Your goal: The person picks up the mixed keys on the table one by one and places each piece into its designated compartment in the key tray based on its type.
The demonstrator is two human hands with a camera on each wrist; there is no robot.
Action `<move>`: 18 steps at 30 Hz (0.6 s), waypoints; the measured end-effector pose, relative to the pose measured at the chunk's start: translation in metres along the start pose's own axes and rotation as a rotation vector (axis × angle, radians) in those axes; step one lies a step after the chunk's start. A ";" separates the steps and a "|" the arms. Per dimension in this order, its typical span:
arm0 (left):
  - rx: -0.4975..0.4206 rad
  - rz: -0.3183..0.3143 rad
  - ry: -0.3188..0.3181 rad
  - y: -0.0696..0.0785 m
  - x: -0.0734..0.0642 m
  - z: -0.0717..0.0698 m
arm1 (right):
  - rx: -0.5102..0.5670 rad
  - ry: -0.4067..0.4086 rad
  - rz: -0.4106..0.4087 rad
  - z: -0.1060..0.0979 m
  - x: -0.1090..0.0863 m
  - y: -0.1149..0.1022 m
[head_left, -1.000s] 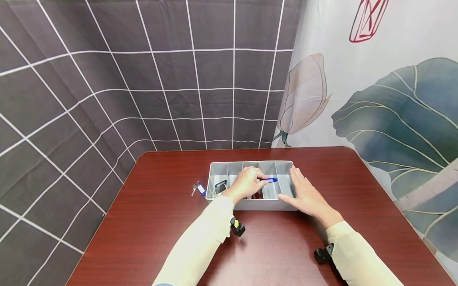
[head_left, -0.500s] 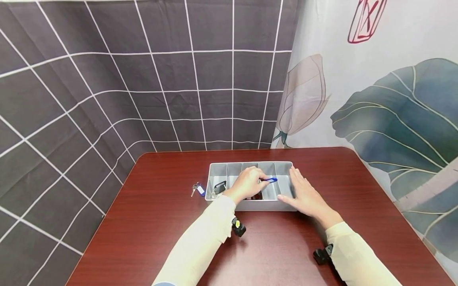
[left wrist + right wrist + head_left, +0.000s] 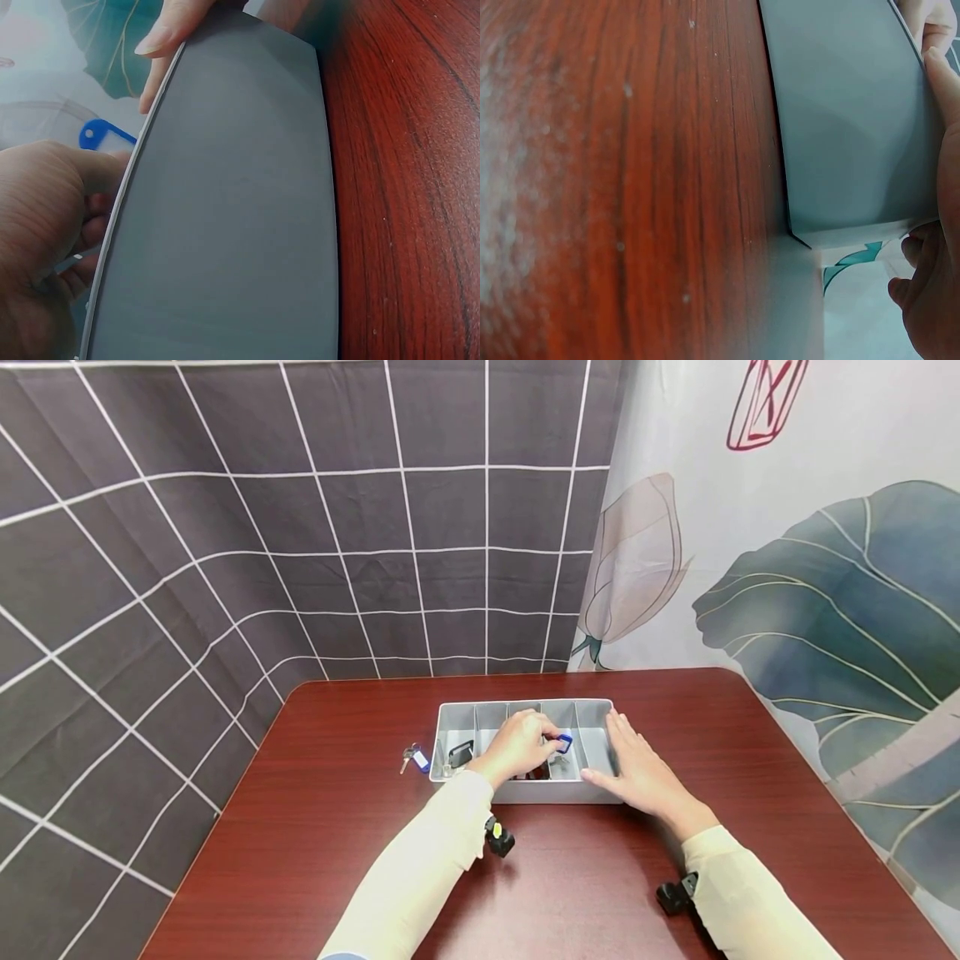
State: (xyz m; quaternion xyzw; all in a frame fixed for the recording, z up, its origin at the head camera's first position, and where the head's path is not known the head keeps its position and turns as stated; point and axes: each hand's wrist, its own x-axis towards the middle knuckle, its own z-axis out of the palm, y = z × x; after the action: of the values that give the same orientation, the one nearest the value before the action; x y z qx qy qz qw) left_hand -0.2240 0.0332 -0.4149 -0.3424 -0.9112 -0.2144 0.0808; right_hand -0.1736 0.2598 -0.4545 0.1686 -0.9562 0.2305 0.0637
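Observation:
My left hand [image 3: 520, 742] is over the middle of a grey divided tray [image 3: 558, 792], pinching a blue key tag [image 3: 565, 743] between thumb and fingers. A small metallic piece, probably its key, shows faintly below the tag in the second compartment from the right. In the left wrist view the blue tag's holed end sticks up past the tray's rim. My right hand [image 3: 641, 772] rests against the tray's right end, its thumb on the front rim and straight fingers along the end wall. Dark and reddish small items [image 3: 538, 771] lie in the middle compartment, partly hidden by the left hand.
A key with another blue tag [image 3: 421, 759] lies on the red-brown table [image 3: 337, 793], left of the tray. The tray's leftmost compartment holds a black rectangular object [image 3: 461, 752] and a small clear item. A dark gridded curtain [image 3: 442, 577] hangs behind the table.
The blue tag has swung from lying sideways to a lower, more face-on angle near the left fingers, and the metallic piece has appeared below it. The right hand has stayed put.

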 end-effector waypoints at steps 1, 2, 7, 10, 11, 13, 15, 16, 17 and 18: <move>0.001 -0.001 0.000 0.000 0.000 0.000 | 0.001 0.001 0.000 0.000 0.000 0.000; 0.001 0.001 0.001 0.000 0.000 0.000 | 0.002 0.002 0.000 0.001 0.000 0.000; -0.009 0.019 0.015 0.000 0.000 0.001 | 0.007 0.002 -0.004 0.001 0.000 -0.001; -0.008 0.027 0.018 -0.002 -0.001 0.000 | 0.006 -0.001 -0.005 0.001 0.000 0.000; -0.004 0.028 0.020 -0.002 -0.001 0.000 | 0.006 -0.001 -0.005 0.001 0.000 0.000; -0.002 0.031 0.023 -0.004 -0.001 0.000 | 0.006 -0.001 -0.005 0.001 0.000 0.000; 0.003 0.033 0.026 -0.005 0.000 -0.001 | 0.002 0.000 -0.005 0.000 0.000 0.000; 0.004 0.033 0.027 -0.005 -0.001 -0.002 | 0.001 0.000 -0.006 0.000 0.000 0.000; 0.002 0.033 0.027 -0.006 -0.001 -0.002 | 0.003 0.000 -0.005 0.000 0.001 0.000; 0.000 0.032 0.026 -0.006 -0.001 -0.003 | 0.002 0.000 -0.006 0.000 0.001 0.001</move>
State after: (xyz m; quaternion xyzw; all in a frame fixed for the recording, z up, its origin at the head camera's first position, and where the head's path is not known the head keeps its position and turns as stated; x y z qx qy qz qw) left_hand -0.2272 0.0277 -0.4146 -0.3543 -0.9044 -0.2173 0.0961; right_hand -0.1746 0.2601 -0.4546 0.1717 -0.9554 0.2314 0.0642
